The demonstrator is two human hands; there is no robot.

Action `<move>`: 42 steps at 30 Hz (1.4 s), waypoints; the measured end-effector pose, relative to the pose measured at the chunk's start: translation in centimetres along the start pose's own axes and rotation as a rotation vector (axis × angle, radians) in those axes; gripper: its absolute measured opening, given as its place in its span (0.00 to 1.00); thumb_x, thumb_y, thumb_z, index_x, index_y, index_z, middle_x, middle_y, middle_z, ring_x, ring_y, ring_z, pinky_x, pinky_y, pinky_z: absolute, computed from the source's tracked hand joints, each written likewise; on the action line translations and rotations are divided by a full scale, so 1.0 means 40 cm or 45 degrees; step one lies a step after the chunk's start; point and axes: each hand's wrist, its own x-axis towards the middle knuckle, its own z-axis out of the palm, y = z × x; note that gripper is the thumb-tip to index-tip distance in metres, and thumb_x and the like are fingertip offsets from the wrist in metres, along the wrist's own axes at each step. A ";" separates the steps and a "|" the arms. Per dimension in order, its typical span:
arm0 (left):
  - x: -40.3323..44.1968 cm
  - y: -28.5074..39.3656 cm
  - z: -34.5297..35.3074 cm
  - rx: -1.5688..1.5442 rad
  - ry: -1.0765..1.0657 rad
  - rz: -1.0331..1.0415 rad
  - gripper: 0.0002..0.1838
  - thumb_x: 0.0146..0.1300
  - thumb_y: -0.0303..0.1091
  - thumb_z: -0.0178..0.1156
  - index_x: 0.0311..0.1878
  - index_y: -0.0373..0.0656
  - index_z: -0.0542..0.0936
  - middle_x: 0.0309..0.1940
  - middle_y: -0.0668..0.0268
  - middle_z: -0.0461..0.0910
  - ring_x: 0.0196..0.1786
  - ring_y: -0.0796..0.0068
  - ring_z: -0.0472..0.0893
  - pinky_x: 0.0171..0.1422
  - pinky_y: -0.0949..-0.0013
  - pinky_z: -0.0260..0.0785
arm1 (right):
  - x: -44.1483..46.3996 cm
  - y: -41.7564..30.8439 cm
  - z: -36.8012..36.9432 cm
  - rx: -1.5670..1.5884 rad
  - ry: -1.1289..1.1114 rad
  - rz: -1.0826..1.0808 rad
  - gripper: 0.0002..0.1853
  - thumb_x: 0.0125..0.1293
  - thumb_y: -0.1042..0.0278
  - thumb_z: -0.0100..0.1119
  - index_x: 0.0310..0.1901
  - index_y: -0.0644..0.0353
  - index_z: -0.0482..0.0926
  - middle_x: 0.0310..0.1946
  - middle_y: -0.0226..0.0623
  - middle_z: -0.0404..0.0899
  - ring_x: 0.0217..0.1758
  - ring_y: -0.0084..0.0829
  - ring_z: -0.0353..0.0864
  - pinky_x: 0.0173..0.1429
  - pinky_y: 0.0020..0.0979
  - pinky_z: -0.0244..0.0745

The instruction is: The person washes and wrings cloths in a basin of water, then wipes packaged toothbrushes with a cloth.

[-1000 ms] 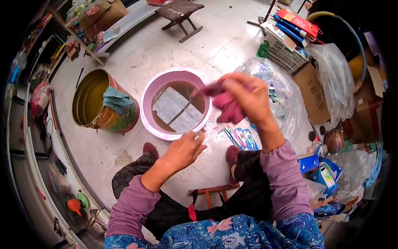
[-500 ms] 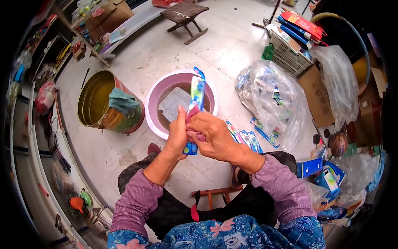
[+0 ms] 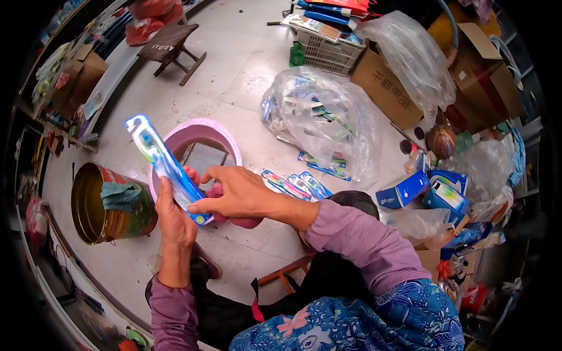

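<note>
A toothbrush in a blue-and-clear blister pack is held at a slant over the near left side of the pink basin. My left hand is closed around the pack's left edge. My right hand grips a dark pink cloth, partly hidden by the fingers, and its thumb touches the lower end of the pack. Inside the basin are water and a greyish flat slab. Several more toothbrush packs lie on the floor right of my right hand.
Left of the basin stands a metal bucket with a teal cloth over its rim. A clear plastic bag of packs lies ahead right. Blue boxes, cardboard and a grey crate crowd the right; a small stool stands far left.
The view has shifted to the right. The pack has tipped to the left and turned its printed front up. My right hand has moved from wrapping the pack with the cloth to its lower end.
</note>
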 end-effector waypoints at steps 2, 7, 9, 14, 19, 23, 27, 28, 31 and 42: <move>-0.025 -0.008 0.045 0.030 -0.120 -0.104 0.24 0.72 0.47 0.46 0.59 0.36 0.68 0.50 0.58 0.75 0.50 0.69 0.78 0.56 0.67 0.72 | 0.030 0.043 0.012 -0.221 0.079 -0.173 0.23 0.46 0.44 0.70 0.28 0.59 0.82 0.15 0.36 0.78 0.17 0.31 0.78 0.27 0.30 0.72; -0.015 -0.031 0.059 -0.147 -0.292 -0.154 0.29 0.73 0.51 0.41 0.66 0.37 0.61 0.62 0.58 0.68 0.62 0.66 0.70 0.67 0.59 0.62 | 0.040 0.004 -0.052 -0.106 0.006 0.028 0.17 0.46 0.54 0.68 0.20 0.62 0.81 0.14 0.36 0.78 0.17 0.29 0.77 0.27 0.29 0.71; -0.002 -0.025 0.064 -0.346 -0.492 -0.245 0.31 0.73 0.52 0.39 0.69 0.38 0.58 0.65 0.59 0.65 0.67 0.65 0.64 0.72 0.57 0.55 | 0.040 -0.027 -0.139 0.142 0.056 -0.106 0.16 0.48 0.57 0.68 0.22 0.64 0.81 0.15 0.33 0.78 0.18 0.22 0.76 0.25 0.25 0.70; 0.041 -0.109 0.021 0.116 -0.306 -0.381 0.25 0.72 0.49 0.44 0.64 0.41 0.68 0.57 0.63 0.73 0.60 0.73 0.70 0.66 0.67 0.58 | -0.084 -0.004 -0.407 0.458 0.358 -0.054 0.14 0.53 0.62 0.69 0.28 0.67 0.81 0.20 0.29 0.77 0.22 0.17 0.73 0.26 0.21 0.68; 0.073 -0.255 0.032 0.298 -0.132 -0.740 0.22 0.66 0.45 0.57 0.55 0.38 0.74 0.47 0.60 0.78 0.51 0.69 0.77 0.57 0.66 0.70 | -0.281 0.337 -0.456 0.647 0.678 0.274 0.11 0.56 0.66 0.68 0.29 0.65 0.78 0.23 0.28 0.76 0.22 0.17 0.71 0.26 0.22 0.68; 0.124 -0.428 0.117 0.308 -0.123 -0.974 0.23 0.63 0.42 0.60 0.55 0.35 0.73 0.49 0.56 0.77 0.54 0.65 0.75 0.59 0.64 0.69 | -0.414 0.527 -0.391 1.015 0.760 0.698 0.09 0.56 0.71 0.68 0.27 0.66 0.78 0.25 0.33 0.79 0.24 0.20 0.77 0.29 0.22 0.73; 0.199 -0.643 0.270 0.335 -0.257 -1.146 0.34 0.58 0.47 0.65 0.60 0.35 0.67 0.55 0.53 0.71 0.59 0.62 0.70 0.64 0.59 0.63 | -0.461 0.579 -0.345 1.138 0.737 0.842 0.08 0.56 0.72 0.67 0.29 0.68 0.79 0.26 0.34 0.80 0.26 0.21 0.78 0.32 0.23 0.76; 0.216 -0.686 0.314 0.363 -0.277 -1.169 0.37 0.56 0.49 0.67 0.62 0.35 0.65 0.57 0.52 0.69 0.61 0.61 0.68 0.65 0.57 0.62 | -0.465 0.590 -0.339 1.156 0.683 0.848 0.08 0.56 0.73 0.67 0.30 0.68 0.80 0.26 0.34 0.80 0.26 0.21 0.78 0.32 0.23 0.76; 0.266 -0.777 0.439 0.466 -0.242 -1.220 0.43 0.52 0.52 0.70 0.63 0.35 0.63 0.60 0.51 0.64 0.63 0.60 0.64 0.65 0.54 0.60 | -0.468 0.614 -0.341 1.196 0.603 0.877 0.08 0.56 0.74 0.67 0.34 0.68 0.81 0.28 0.34 0.81 0.27 0.20 0.79 0.33 0.23 0.76; 0.371 -0.689 0.249 0.270 -0.039 -0.791 0.07 0.62 0.33 0.58 0.38 0.41 0.73 0.22 0.71 0.69 0.23 0.80 0.69 0.28 0.75 0.64 | -0.363 0.590 -0.439 1.316 0.443 0.615 0.09 0.61 0.69 0.61 0.33 0.69 0.79 0.32 0.34 0.80 0.33 0.21 0.78 0.39 0.21 0.74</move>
